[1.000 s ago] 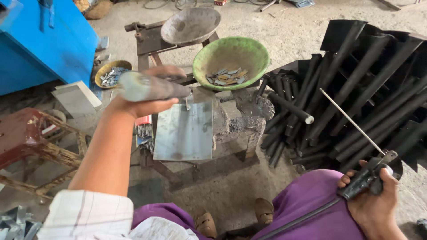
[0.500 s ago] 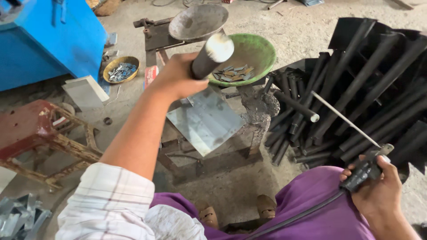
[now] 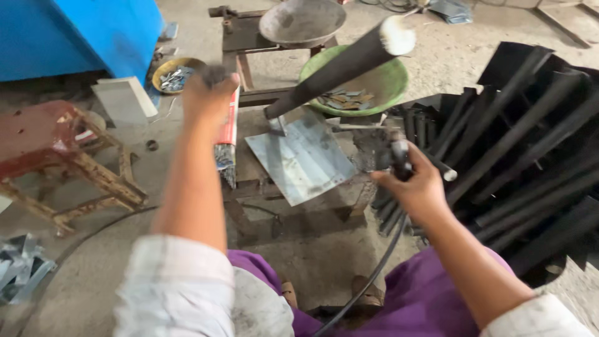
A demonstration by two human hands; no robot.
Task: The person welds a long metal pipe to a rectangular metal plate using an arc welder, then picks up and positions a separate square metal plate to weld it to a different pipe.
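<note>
Far left of the left hand, a red rusted stool [image 3: 59, 156] stands on the floor, cut off at the frame edge, with grey metal scraps [image 3: 19, 268] below it, partly out of view. Beyond that hand sits a blue cabinet [image 3: 81, 31], only its lower part visible, and a yellow bowl [image 3: 175, 72] of small metal pieces just above the knuckles.

Left hand [image 3: 209, 93] is blurred and seen from the back; whether it is closed or gripping anything cannot be determined. Just right of it, a bundle of rods in a red wrapper [image 3: 228, 140] hangs over the bench edge.

Between the hands, a dark pipe [image 3: 340, 65] leans tilted, its lower end touching a grey metal sheet [image 3: 306, 159] on the low bench [image 3: 249, 184]. Contact between the left hand and the pipe is not visible. Behind the pipe, a green basin [image 3: 384, 84] holds flat scraps, partly hidden.

Right hand [image 3: 415, 184] is closed around a dark holder [image 3: 398, 156]; a black cable [image 3: 374, 274] runs from under it towards the lap. The holder's tip is hard to make out. Right of this hand, a stack of black pipes [image 3: 524, 143] fans out, cut off at the frame.
</note>
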